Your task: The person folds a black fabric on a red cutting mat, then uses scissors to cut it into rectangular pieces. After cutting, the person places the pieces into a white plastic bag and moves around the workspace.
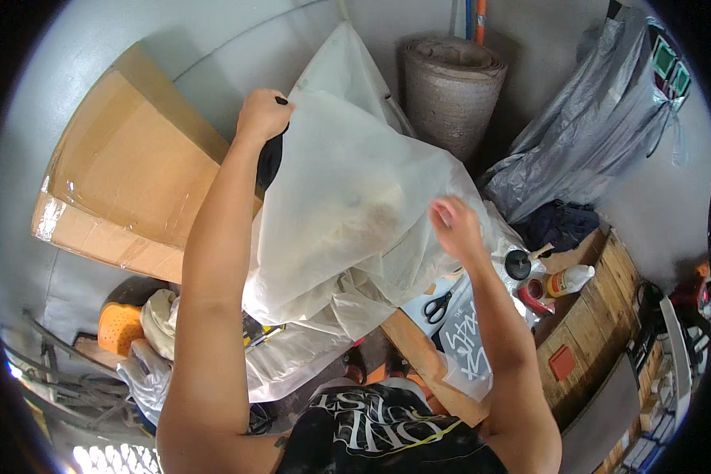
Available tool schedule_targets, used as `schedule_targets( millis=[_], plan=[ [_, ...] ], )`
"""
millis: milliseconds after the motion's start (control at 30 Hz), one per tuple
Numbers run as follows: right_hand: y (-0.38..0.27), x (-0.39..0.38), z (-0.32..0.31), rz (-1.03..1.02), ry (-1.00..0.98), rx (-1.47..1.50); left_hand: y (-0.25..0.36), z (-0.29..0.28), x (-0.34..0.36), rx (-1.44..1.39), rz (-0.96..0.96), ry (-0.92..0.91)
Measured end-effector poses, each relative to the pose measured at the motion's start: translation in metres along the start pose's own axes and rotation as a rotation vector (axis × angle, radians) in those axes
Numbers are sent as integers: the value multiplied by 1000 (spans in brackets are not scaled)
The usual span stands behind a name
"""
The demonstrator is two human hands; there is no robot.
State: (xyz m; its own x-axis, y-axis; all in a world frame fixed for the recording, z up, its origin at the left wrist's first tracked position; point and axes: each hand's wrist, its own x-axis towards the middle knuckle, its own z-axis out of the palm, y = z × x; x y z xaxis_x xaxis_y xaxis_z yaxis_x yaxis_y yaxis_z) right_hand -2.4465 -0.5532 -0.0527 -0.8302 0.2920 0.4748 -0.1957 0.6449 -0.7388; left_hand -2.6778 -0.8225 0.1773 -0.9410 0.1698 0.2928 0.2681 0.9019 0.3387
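Observation:
My left hand [264, 117] is raised at the upper middle, closed on the edge of a large translucent plastic sheet [328, 174], with black material [270, 158] hanging just beneath it. The sheet drapes in folds over a pale, indistinct bulk. My right hand [452, 223] is beside the sheet's right side, fingers loosely curved and apart, with nothing visible in them. Below it lie black scissors [436, 310], a black lidded container [518, 265] and a white bottle [569, 280].
A cardboard box [118, 182] leans at left above an orange perforated object [118, 328] and hoses [47, 375]. A rolled mat [450, 103] and grey plastic-covered items [561, 118] stand at the back. Wooden boards [577, 347] and assorted gear line the right.

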Motion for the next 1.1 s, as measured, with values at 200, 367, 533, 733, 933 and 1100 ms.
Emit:
schedule_targets(
  millis=[200, 367, 533, 733, 933, 1100],
  plan=[
    [-130, 108, 26, -106, -117, -39, -19, -15, -4, -224, 33, 218],
    [-187, 172, 58, -2, -36, -74, -34, -16, 4, -345, 250, 248],
    [-230, 192, 96, -106, 127, -66, -71, -43, -85, -576, 659, 247],
    [-288, 208, 165, -175, 66, 173, -296, -143, -232, -630, 21, 1281],
    [-346, 216, 265, 190, -173, 862, -466, -165, -200, -670, -342, 461],
    [-357, 191, 299, 120, -94, 1231, -452, -150, -206, -796, -132, 659]
  ],
)
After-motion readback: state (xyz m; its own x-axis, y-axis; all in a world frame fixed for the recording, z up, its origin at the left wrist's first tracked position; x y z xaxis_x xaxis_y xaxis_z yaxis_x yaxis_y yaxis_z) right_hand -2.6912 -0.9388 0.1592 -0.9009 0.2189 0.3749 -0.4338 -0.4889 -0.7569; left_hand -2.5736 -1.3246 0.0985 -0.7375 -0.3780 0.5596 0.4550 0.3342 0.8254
